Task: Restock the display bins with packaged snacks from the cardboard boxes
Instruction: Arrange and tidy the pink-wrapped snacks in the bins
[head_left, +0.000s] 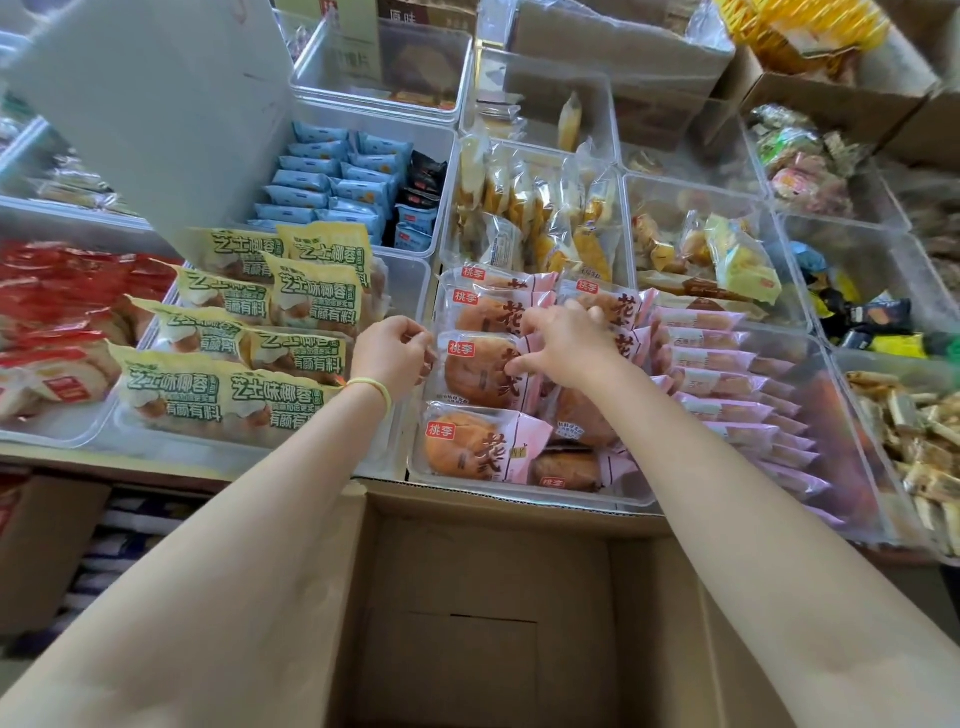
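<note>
Step in hand: settling pink-wrapped bread packets into the clear display bin (519, 499) straight ahead of the person.

Target packet: the middle bread packet (475, 371) of the bin's left column lies flat between the two hands, its long axis running left to right, red label at the left end.

Left hand: the left hand (392, 353) is at the packet's left edge with fingers curled; it looks to be pinching the wrapper's rim, though the wide-angle blur leaves that uncertain.

Right hand: the right hand (563, 343) is spread over the packet's right end, thumb on the pink side of it, fingertips reaching on to the next packets behind.

Nearer hand: both are on the packet; the right covers more of it, so any nudge toward the back would likely come from there.

Supply: the cardboard box (649, 597) sits just below the bin, open, and shows only its bare bottom.

Neighbours: green-lettered cheese bread packs (228, 395) fill the bin to the left; slim pink packets (727, 384) stand in the bin to the right.

Progress: this bin looks nearly full.
</note>
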